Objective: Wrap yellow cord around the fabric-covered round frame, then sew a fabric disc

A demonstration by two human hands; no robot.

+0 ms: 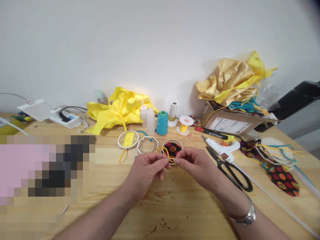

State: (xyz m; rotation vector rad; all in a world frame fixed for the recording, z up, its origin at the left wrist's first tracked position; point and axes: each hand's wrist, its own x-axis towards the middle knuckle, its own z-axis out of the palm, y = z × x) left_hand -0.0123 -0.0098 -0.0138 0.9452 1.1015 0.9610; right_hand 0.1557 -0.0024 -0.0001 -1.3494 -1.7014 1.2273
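In the head view my left hand (148,166) and my right hand (197,163) meet at the middle of the table, both pinched on a thin yellow cord (167,152). Just behind my fingertips lies a round wooden ring (180,142) around black fabric with red pattern (172,149); my fingers partly hide it. Left of it lies an octagonal wooden lattice frame (139,150). Farther left is a round lattice frame (120,141) backed with yellow fabric, a yellow loop (121,156) hanging from it. Whether the cord is knotted between my fingers cannot be made out.
Black scissors (233,175) and a white glue gun (215,146) lie by my right forearm. A teal thread cone (162,123), white bottles (151,121) and a yellow cord spool (184,128) stand behind. A cardboard box (230,121) sits back right, yellow satin (117,110) back left.
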